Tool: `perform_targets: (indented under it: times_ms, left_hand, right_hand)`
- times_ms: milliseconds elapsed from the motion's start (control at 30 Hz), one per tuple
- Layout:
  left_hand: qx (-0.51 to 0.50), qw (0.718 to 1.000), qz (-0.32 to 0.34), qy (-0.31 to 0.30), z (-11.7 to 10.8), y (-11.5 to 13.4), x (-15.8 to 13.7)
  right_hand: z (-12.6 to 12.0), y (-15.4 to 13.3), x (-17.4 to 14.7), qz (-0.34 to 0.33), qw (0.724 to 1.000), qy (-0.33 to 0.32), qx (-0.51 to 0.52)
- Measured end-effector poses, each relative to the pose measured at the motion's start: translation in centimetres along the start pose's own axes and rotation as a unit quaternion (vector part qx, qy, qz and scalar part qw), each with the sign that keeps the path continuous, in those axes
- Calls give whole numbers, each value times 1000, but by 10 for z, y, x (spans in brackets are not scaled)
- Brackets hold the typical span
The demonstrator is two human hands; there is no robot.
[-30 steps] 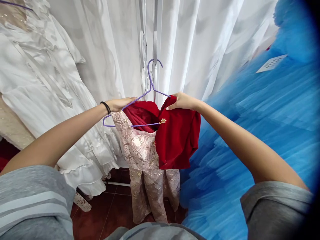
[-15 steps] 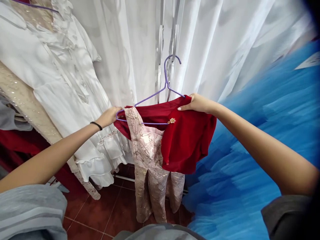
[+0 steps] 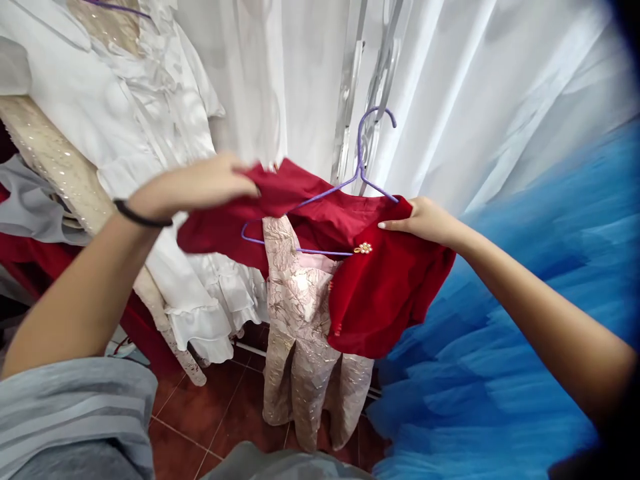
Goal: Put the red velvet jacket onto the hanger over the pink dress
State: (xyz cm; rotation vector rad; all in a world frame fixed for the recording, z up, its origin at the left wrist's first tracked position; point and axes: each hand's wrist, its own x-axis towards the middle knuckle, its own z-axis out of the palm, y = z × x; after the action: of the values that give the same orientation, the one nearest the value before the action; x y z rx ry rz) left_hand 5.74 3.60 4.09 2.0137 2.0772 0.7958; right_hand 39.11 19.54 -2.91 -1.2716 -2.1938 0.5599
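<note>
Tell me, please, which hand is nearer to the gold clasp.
Right. The right hand grips the red jacket just above and right of the gold clasp; the left hand is farther off, across the jacket.

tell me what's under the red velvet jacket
A pink brocade dress and a purple hanger are partly under the red velvet jacket. The dress's skirt, part of its bodice and one strap show; its other shoulder and the hanger's matching end are covered.
</note>
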Motion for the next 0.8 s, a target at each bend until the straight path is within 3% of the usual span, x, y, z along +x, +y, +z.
perform_targets:
  times_ms: [33,67,133,200,267,300,333,400,467,500,567,600,667,733,800]
  left_hand:
    - [17,995,20,-98,20,6,-14]
    - [31,987,40,-153,40,9,-24]
    - [60,980,52,-184,69,3,-30]
    - [50,977,58,-200,71,-15,-20]
    - [-4,975,60,-214,46,-41,-2]
    - [-30,980,42,-194,27,-55,7]
    - [-40,992,12,-123,7,-68,14]
    - [37,997,-33,59,-24,-90,20]
    - [178,960,2,215,-35,-101,17]
    - [245,933,37,261,-33,-103,13]
    - [335,894,79,285,-18,-104,5]
    - [353,895,79,262,-8,-105,2]
    - [324,933,45,148,9,-106,-1]
    - [212,977,-7,-7,16,-108,1]
    - [67,992,-64,-91,9,-107,2]
  right_hand:
    - [0,2,0,-11,999,15,-26]
    - [0,4,1,-21,999,26,-43]
    - [-1,7,2,-35,997,32,-57]
    - [-3,7,1,-41,997,24,-57]
    - [-5,6,-1,-38,998,15,-54]
    - [-6,5,-2,-33,998,9,-49]
    - [-6,3,-3,-26,999,-1,-40]
    - [-5,1,-5,-16,999,-19,-22]
    - [-4,-2,-6,-11,1000,-21,-13]
    - [-3,-2,-6,-10,1000,-19,-12]
    - [-2,-3,-7,-8,1000,-17,-3]
    - [-2,-3,-8,-6,1000,-20,5]
    - [-2,-3,-10,-3,999,-27,19]
    - [-3,-3,-12,-4,999,-30,27]
    - [-4,-2,-13,-15,998,-31,46]
